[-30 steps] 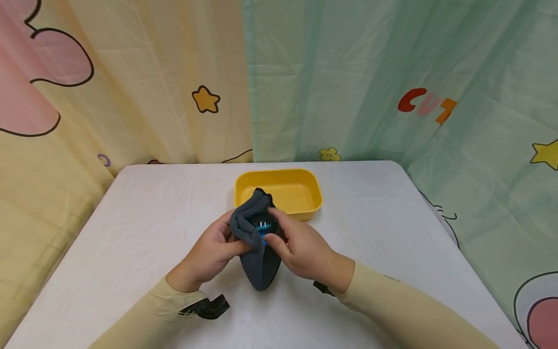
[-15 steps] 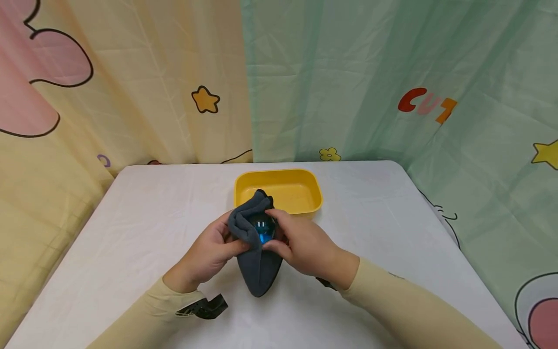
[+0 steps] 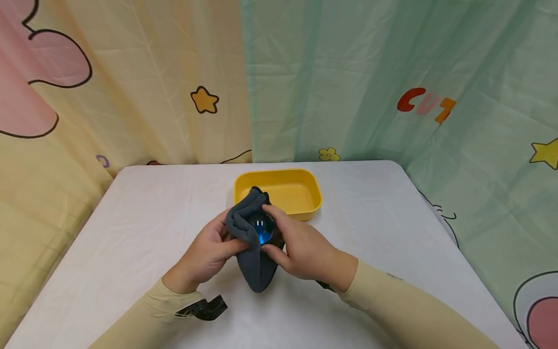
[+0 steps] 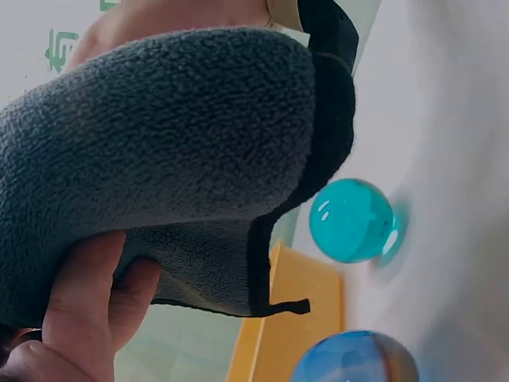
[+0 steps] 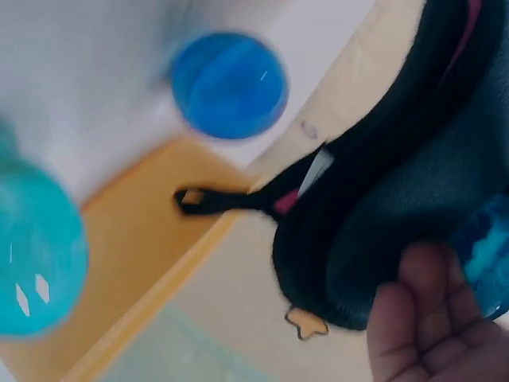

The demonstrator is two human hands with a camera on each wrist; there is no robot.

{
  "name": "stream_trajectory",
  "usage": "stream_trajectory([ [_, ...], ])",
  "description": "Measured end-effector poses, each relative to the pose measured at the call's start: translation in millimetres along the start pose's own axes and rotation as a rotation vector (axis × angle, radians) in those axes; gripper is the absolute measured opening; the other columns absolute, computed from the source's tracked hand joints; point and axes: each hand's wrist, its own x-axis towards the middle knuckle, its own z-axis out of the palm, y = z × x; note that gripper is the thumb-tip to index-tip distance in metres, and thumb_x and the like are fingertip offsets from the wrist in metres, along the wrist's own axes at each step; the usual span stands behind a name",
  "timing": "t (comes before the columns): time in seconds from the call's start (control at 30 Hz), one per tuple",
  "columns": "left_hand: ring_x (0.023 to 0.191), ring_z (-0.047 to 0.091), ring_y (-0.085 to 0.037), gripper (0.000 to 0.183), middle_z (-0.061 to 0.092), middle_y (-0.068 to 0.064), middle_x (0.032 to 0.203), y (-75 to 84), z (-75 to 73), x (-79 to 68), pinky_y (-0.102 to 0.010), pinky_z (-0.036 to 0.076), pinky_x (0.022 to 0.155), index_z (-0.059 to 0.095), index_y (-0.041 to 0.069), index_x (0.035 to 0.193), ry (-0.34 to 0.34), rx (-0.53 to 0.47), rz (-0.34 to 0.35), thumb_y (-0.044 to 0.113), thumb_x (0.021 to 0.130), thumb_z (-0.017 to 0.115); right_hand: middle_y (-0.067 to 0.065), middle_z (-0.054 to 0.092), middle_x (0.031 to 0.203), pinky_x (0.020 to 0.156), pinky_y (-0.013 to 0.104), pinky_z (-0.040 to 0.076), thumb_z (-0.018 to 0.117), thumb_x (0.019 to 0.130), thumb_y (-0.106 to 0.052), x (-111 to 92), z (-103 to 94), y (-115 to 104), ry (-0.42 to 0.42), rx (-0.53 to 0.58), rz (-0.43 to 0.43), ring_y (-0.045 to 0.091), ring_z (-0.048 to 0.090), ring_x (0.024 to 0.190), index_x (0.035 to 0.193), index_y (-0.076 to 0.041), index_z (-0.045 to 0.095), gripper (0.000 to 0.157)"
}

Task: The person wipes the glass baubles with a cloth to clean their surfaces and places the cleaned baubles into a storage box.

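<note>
A clear blue ball (image 3: 263, 229) lies in the fold of a grey fleecy cloth (image 3: 258, 274) with black edging. My left hand (image 3: 212, 252) grips the cloth from the left, thumb in front. Around the ball's right side curve the fingers and thumb of my right hand (image 3: 307, 245), holding it against the cloth. In the right wrist view, fingertips (image 5: 421, 278) touch this ball (image 5: 487, 255) at the right edge. The left wrist view shows the cloth's fleecy side (image 4: 175, 127) with left fingers (image 4: 87, 294) pressed into it; the held ball is hidden there.
Behind the hands sits a yellow tray (image 3: 317, 198) on the white table (image 3: 370, 203). Both wrist views show a teal ball (image 4: 351, 220) and a second blue ball (image 5: 231, 85) near the tray; the head view hides them. Patterned curtains (image 3: 348, 72) stand beyond the table.
The right thumb has slid lower along the ball, and more of its blue surface shows. Cloth and ball have shifted slightly left. The left hand keeps its grip.
</note>
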Motion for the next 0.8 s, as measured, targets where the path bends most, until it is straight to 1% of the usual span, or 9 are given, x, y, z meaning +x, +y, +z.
stream_trajectory([
  [0.1, 0.131, 0.063, -0.012, 0.063, 0.053, -0.002, 0.155, 0.8, -1.5, -0.2, -0.029, 0.056, 0.104, 0.031, -0.006, 0.159, -0.005, -0.008, 0.003, 0.003, 0.105, 0.062, 0.005, 0.073, 0.121, 0.087, 0.03, 0.061, 0.074, 0.1, -0.028, 2, -3.0, 2, 0.004, -0.127, -0.058, 0.016, 0.068, 0.093, 0.157, -0.007, 0.037, 0.072],
  [0.23, 0.132, 0.063, -0.011, 0.063, 0.053, -0.002, 0.155, 1.3, -1.6, -0.5, -0.027, 0.056, 0.105, 0.033, -0.006, 0.159, -0.006, 0.011, -0.008, 0.003, 0.104, 0.063, 0.004, 0.075, 0.111, 0.087, 0.031, 0.061, 0.075, 0.098, -0.032, 3, -5.3, 5, 0.044, -0.223, -0.119, 0.016, 0.069, 0.092, 0.151, -0.006, 0.047, 0.065],
  [0.33, 0.13, 0.063, -0.01, 0.063, 0.055, -0.003, 0.153, 0.6, -0.6, -1.0, -0.026, 0.055, 0.105, 0.035, -0.007, 0.158, -0.009, 0.028, -0.009, 0.003, 0.103, 0.064, -0.002, 0.071, 0.096, 0.076, 0.025, 0.059, 0.072, 0.1, -0.034, 3, -4.7, 5, 0.015, -0.087, -0.053, 0.011, 0.064, 0.08, 0.147, -0.004, 0.051, 0.059],
  [0.47, 0.128, 0.064, -0.01, 0.063, 0.057, -0.002, 0.15, -1.5, 2.0, -1.2, -0.026, 0.056, 0.105, 0.037, -0.007, 0.156, -0.014, 0.024, -0.003, 0.002, 0.102, 0.066, -0.006, 0.061, 0.081, 0.064, 0.022, 0.05, 0.064, 0.107, -0.032, 1, 0.6, 6, -0.001, 0.182, 0.105, 0.006, 0.054, 0.07, 0.132, -0.006, 0.063, 0.037],
  [0.53, 0.127, 0.065, -0.01, 0.063, 0.058, -0.001, 0.149, -2.3, 3.3, -1.2, -0.026, 0.056, 0.104, 0.037, -0.008, 0.156, -0.011, 0.016, -0.002, 0.001, 0.101, 0.067, -0.006, 0.061, 0.08, 0.064, 0.023, 0.049, 0.06, 0.109, -0.033, 0, 4.0, 6, 0.013, 0.218, 0.127, 0.007, 0.054, 0.07, 0.127, -0.008, 0.066, 0.032],
  [0.6, 0.128, 0.065, -0.011, 0.063, 0.058, 0.0, 0.149, -2.8, 3.7, -1.3, -0.026, 0.056, 0.104, 0.036, -0.007, 0.156, -0.001, 0.01, -0.003, 0.0, 0.101, 0.066, -0.004, 0.066, 0.09, 0.07, 0.023, 0.053, 0.059, 0.109, -0.033, -1, 6.1, 4, 0.025, 0.208, 0.113, 0.006, 0.058, 0.077, 0.135, -0.006, 0.062, 0.037],
  [0.67, 0.127, 0.065, -0.012, 0.062, 0.058, 0.0, 0.149, -2.6, 3.1, -1.3, -0.027, 0.057, 0.103, 0.035, -0.007, 0.157, 0.004, 0.004, -0.004, 0.0, 0.102, 0.065, -0.002, 0.07, 0.099, 0.073, 0.024, 0.056, 0.062, 0.108, -0.032, -1, 5.6, 3, 0.016, 0.178, 0.093, 0.008, 0.062, 0.081, 0.15, -0.006, 0.05, 0.051],
  [0.73, 0.126, 0.065, -0.012, 0.062, 0.057, 0.0, 0.15, -1.7, 1.5, -1.3, -0.027, 0.057, 0.103, 0.033, -0.006, 0.158, 0.011, -0.01, -0.004, 0.001, 0.104, 0.063, 0.001, 0.071, 0.115, 0.08, 0.026, 0.059, 0.066, 0.106, -0.03, -1, 3.0, 1, 0.002, 0.126, 0.058, 0.01, 0.066, 0.09, 0.159, -0.007, 0.036, 0.065],
  [0.8, 0.126, 0.065, -0.012, 0.062, 0.057, 0.0, 0.151, -0.5, -0.5, -1.6, -0.028, 0.058, 0.103, 0.031, -0.005, 0.159, 0.01, -0.027, -0.004, 0.001, 0.105, 0.061, 0.005, 0.071, 0.126, 0.088, 0.029, 0.061, 0.07, 0.103, -0.027, 0, -0.5, 0, -0.001, 0.033, 0.011, 0.014, 0.07, 0.099, 0.162, -0.007, 0.03, 0.073],
])
